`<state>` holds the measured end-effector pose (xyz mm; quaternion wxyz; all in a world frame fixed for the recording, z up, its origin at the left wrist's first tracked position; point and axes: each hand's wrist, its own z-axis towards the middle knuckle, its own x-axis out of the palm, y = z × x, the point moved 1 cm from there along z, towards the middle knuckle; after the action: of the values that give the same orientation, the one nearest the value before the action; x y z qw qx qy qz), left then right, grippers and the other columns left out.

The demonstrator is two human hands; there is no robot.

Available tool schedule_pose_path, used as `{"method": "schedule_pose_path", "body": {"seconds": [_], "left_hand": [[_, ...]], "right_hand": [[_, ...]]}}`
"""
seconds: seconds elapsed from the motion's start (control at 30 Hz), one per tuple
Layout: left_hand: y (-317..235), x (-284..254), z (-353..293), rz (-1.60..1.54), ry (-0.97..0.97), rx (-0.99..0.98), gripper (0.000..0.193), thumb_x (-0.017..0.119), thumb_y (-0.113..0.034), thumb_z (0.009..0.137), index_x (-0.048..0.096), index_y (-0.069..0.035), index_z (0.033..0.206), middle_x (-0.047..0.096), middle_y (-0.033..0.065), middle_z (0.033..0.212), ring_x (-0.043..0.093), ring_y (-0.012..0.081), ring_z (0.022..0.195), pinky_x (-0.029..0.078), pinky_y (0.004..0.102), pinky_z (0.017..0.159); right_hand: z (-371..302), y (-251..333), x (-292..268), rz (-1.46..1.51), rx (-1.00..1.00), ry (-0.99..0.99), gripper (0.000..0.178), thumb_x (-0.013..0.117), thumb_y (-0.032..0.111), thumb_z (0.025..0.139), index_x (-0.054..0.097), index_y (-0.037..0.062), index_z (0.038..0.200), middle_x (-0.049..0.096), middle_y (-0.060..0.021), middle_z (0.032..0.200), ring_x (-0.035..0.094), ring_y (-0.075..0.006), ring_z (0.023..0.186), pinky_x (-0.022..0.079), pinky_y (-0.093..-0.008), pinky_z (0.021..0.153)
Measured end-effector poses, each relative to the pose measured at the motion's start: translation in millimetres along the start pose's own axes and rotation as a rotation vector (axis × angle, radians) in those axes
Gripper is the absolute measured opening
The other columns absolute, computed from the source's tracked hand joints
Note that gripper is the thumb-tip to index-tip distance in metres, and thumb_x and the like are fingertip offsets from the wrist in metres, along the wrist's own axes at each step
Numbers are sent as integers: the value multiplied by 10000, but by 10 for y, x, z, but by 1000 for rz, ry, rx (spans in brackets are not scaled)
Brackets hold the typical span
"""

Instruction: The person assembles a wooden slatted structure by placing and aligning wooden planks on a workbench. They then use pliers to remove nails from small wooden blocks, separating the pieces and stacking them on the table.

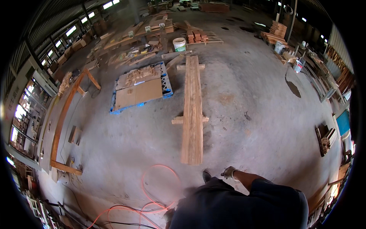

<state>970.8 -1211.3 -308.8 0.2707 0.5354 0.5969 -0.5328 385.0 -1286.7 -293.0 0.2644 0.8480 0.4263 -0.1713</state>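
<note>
Below us, our right hand (229,173) hangs gloved at our side, empty, though we cannot tell whether its fingers are curled or loose; our left hand is out of view; just ahead, near our shoe (206,176), the long stack of planks (192,110) lies on the concrete floor (251,99), resting across two short cross-pieces; an orange hose (160,183) loops on the floor to our left; further left sits a blue pallet (166,88) carrying flat boards; what seems a white bucket (179,44) stands beyond the planks' far end.
</note>
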Motion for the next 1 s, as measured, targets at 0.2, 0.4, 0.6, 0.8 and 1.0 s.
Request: {"method": "schedule_pose_path", "body": {"seconds": [0.2, 0.4, 0.6, 0.8, 1.0], "left_hand": [[166, 22, -101, 27, 27, -54, 252, 618, -467, 945, 681, -231, 883, 736, 15, 855, 731, 300, 854, 562, 488, 693], [171, -223, -77, -268, -56, -176, 269, 657, -510, 896, 689, -242, 897, 741, 38, 884, 732, 326, 896, 558, 513, 708], [-58, 35, 57, 63, 85, -132, 200, 641, -425, 926, 685, -235, 886, 733, 65, 866, 732, 319, 892, 555, 500, 709], [-48, 116, -6, -65, -25, -9, 182, 656, -347, 910, 674, -192, 817, 696, 78, 791, 705, 316, 796, 519, 480, 659], [-373, -148, -190, -44, -55, -28, 130, 662, -282, 897, 654, -202, 794, 665, 98, 794, 688, 328, 778, 529, 472, 646]], "right_hand": [[-287, 376, -151, 12, 26, 88, 560, 612, 633, 954, 837, 120, 965, 812, -90, 931, 764, -275, 929, 591, -426, 889], [43, 150, -144, -138, -50, 91, 531, 590, 582, 981, 845, 119, 1027, 822, -83, 980, 773, -254, 971, 586, -412, 912], [82, 308, -492, -131, -48, 48, 565, 601, 629, 954, 841, 119, 989, 810, -116, 952, 763, -281, 955, 588, -417, 898], [245, 213, -607, -34, -87, 33, 536, 656, 601, 970, 840, 98, 943, 802, -66, 842, 754, -212, 800, 606, -379, 828], [367, 87, -605, -84, -92, 89, 545, 644, 592, 982, 811, 85, 873, 788, -57, 812, 742, -201, 764, 596, -390, 770]]}}
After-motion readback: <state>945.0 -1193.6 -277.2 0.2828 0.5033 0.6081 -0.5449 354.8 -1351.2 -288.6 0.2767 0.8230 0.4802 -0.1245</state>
